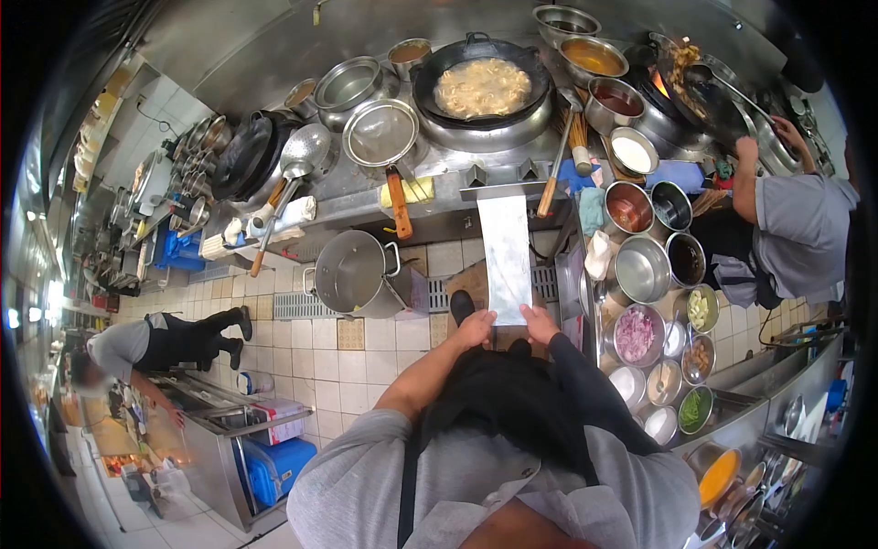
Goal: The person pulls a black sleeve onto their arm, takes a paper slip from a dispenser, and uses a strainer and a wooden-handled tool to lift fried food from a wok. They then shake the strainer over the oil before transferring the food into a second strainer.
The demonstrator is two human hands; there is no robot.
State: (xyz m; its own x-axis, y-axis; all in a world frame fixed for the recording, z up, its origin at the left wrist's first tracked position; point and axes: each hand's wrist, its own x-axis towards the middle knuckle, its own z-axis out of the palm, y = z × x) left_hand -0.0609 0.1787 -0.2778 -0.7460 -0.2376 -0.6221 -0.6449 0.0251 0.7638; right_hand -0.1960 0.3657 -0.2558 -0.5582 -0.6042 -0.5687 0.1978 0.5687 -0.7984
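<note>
A long white cloth (506,252) hangs from the stove's front edge down toward my body. My left hand (476,329) grips its lower left corner, and my right hand (540,324) grips the lower right corner. Beyond the cloth, a black wok (427,87) on the stove holds pieces of food in bubbling oil. A mesh strainer (381,134) with a wooden handle lies left of the wok. To the wok's right, a ladle with a wooden handle (548,196) rests over the stove edge.
A large metal pot (353,272) stands on the floor at left. Bowls of ingredients, one with chopped onion (638,333), line the right counter. One co-worker (796,220) tosses food in a wok at right; another person (146,340) bends over a counter at far left.
</note>
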